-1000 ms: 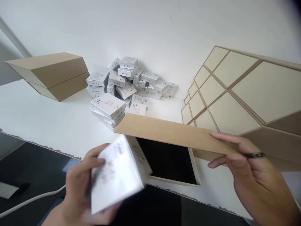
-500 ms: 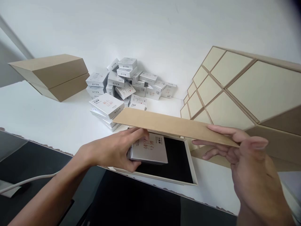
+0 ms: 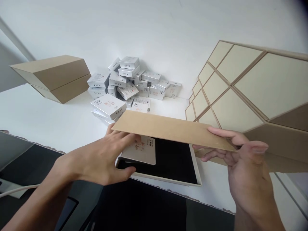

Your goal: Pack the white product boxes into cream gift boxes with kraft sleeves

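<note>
– Where's the silver box?
– Lying at the left end of the black-lined case, beneath the left hand, its grip spread, thumb clear of the box
– And the right hand?
– Its grip pinches the tan lid above the case

head | forward, down | close above table | one corner perhaps shaded
</note>
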Demonstrator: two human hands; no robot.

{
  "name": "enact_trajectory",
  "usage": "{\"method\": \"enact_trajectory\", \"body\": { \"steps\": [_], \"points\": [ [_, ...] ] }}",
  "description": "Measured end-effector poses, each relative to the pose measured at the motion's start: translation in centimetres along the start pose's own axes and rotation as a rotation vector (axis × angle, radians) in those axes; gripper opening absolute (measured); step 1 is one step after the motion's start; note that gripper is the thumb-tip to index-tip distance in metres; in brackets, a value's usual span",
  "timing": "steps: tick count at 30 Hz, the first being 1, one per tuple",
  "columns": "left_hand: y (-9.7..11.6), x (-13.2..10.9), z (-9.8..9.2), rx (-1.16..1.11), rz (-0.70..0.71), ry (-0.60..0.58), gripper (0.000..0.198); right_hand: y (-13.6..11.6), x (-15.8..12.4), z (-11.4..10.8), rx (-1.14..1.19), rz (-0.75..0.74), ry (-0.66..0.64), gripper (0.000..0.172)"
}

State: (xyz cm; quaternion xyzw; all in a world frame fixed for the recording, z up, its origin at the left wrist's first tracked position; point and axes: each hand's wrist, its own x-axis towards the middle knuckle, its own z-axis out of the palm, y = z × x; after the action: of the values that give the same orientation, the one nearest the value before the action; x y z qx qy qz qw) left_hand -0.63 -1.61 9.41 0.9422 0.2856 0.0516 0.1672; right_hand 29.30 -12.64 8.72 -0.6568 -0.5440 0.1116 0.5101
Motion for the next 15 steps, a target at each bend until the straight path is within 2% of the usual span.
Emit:
{"method": "enact_trajectory", "body": {
  "steps": [3, 7, 11, 15],
  "points": [
    [1.2, 0.8, 0.8, 0.015, 0.013, -0.027, 0.06, -0.1, -0.5, 0.2, 0.082, 0.13, -0.019, 0.065],
    [2.6, 2.1, 1.9, 0.112, 0.08, -0.065, 0.08, 0.0, -0.6, 0.0, 0.039, 0.2, -0.033, 0.071],
    [4.0, 3.5, 2.0, 0.176, 0.045, -0.191, 0.087, 0.0, -0.3, -0.1, 0.052, 0.191, -0.045, 0.071],
    [4.5, 4.7, 1.7, 0.158, -0.015, -0.244, 0.095, -0.1, -0.4, 0.1, 0.049, 0.119, 0.039, 0.062]
  ]
}}
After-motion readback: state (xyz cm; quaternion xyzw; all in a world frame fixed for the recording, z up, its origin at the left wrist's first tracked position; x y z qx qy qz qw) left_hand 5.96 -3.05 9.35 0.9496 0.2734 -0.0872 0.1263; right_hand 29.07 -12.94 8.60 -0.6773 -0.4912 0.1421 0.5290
